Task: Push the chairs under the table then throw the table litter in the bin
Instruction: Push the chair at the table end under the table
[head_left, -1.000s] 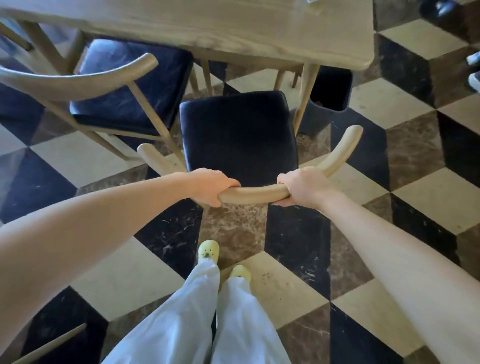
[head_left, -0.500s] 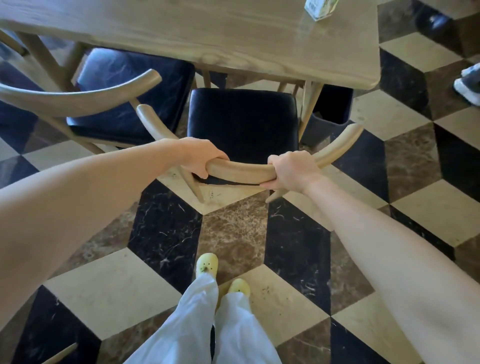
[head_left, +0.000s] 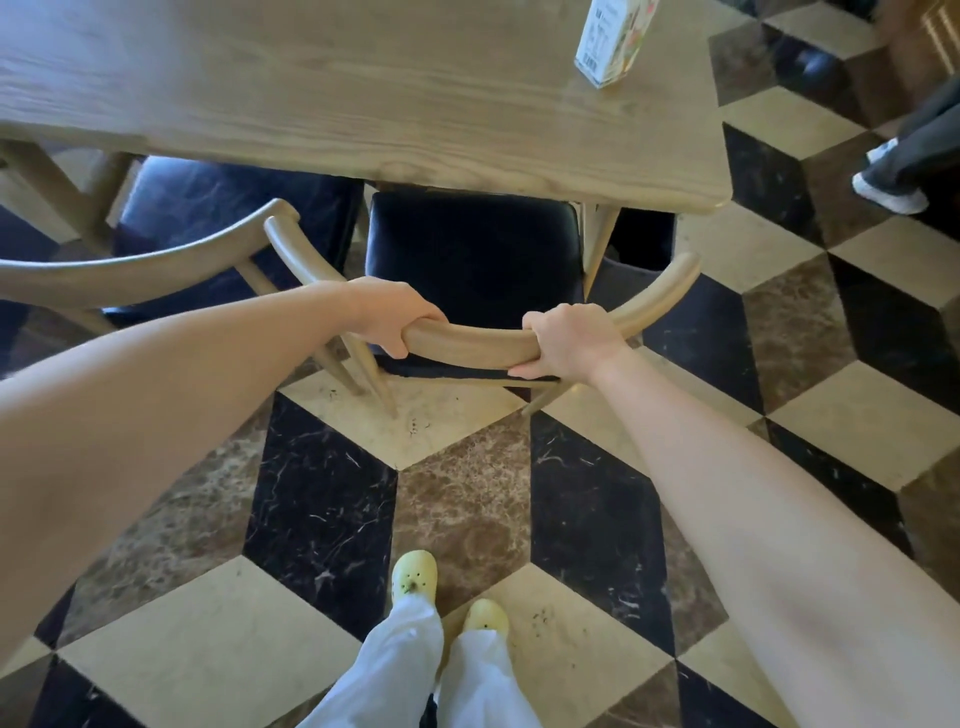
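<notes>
Hands' grip (head_left: 393, 316) (head_left: 570, 340) clenched round chair (head_left: 470, 349) backrest, seat partly under table (head_left: 519, 179) edge.

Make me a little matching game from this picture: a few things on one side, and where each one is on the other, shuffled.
Things:
1. carton
2. left hand
3. black seat
4. yellow shoes

Places:
A. partly under the table edge
B. on the checkered floor, at the bottom of the picture
C. standing on the table near its right corner
D. wrapped round the chair's curved backrest

Pairs: 1-C, 2-D, 3-A, 4-B
</notes>
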